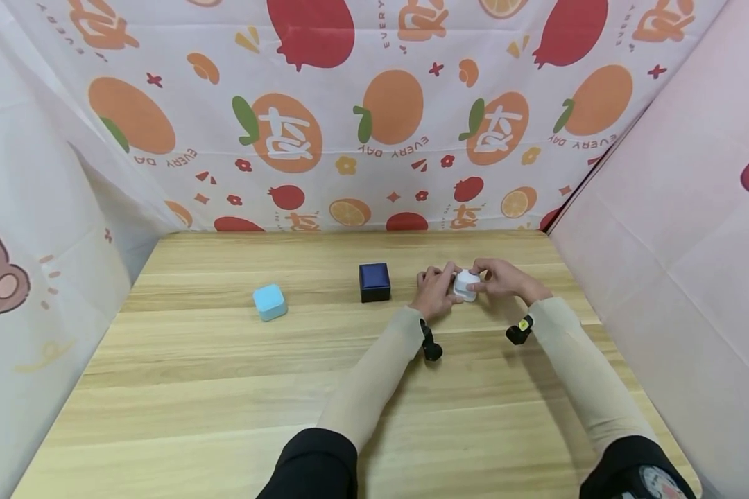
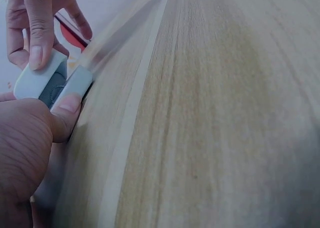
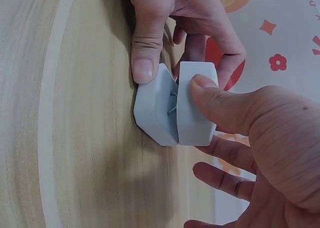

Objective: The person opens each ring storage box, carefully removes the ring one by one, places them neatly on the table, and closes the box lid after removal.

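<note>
At the right of the table, both hands hold a small white jewelry box (image 3: 150,102), also visible in the head view between them. Its hinged lid (image 3: 192,118) stands partly raised, and a thin twisted metal piece (image 3: 172,107) shows in the gap. My left hand (image 1: 435,291) grips the lower half, thumb on its side. With thumb and fingers my right hand (image 1: 504,278) pinches the lid. Left of the hands sits a closed dark blue box (image 1: 374,283). A light blue rounded box (image 1: 270,302) rests farther left.
The wooden table (image 1: 225,402) ends at a fruit-print curtain (image 1: 349,173) at the back. Pale cloth walls (image 1: 674,229) stand at both sides. Both wrists carry small black cameras (image 1: 433,350).
</note>
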